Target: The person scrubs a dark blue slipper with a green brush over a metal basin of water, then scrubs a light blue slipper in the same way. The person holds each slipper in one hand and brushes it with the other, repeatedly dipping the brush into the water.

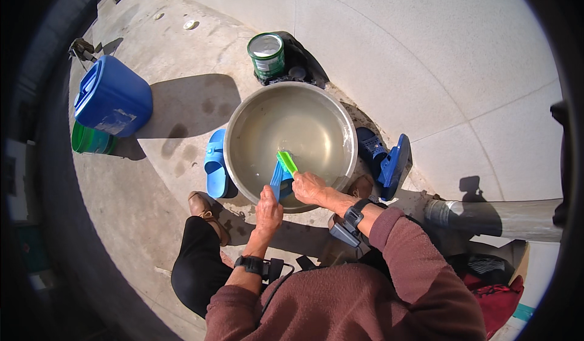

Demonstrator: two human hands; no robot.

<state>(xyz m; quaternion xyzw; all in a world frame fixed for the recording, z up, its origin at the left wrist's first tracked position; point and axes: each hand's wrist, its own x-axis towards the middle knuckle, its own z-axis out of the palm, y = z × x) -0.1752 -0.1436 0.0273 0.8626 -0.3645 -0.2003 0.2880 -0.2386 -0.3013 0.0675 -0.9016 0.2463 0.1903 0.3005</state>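
Over the near side of a wide metal basin point(351, 133), my left hand point(268, 212) grips a light blue plastic slide sandal point(276, 179), held tilted with its sole edge up. My right hand point(309, 188) holds a bright green scrub brush point(287, 162) by its handle. The brush's bristles rest against the sandal's upper end. Cloudy water point(283, 117) stands in the basin. Beside the basin's left rim lies a matching light blue slide point(216, 170) on the concrete. The lower part of the held sandal is partly hidden by my hands.
Dark blue slides point(393, 165) lean at the basin's right, by a pale wall point(410, 44). Behind the basin stands a green tin point(266, 58) beside a black plastic bag point(303, 56). A blue jerrycan point(116, 97) and green bucket point(91, 139) are at left; a pipe point(531, 219) lies right.
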